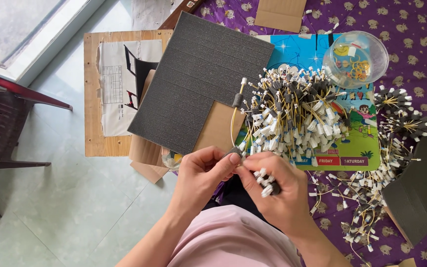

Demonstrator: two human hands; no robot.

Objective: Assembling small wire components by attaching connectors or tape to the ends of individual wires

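My right hand (277, 190) is curled shut around a small bunch of yellow wires (265, 183), their white connectors poking out between my fingers so the ends stay lined up and in view. My left hand (201, 175) comes in from the side, thumb and forefinger pressed together on a dark foam sleeve (234, 151) at the bunch's near end, pinching it so it cannot slide. I hold all this close over my lap, just below the big heap of finished wires (292, 111) lying on the colourful picture board (359, 133), within easy reach. The grey scored foam sheet (198, 74) lies to the left on cardboard, near the hand that handles sleeves. A clear plastic bowl (356, 52) of rubber bands sits beyond the heap
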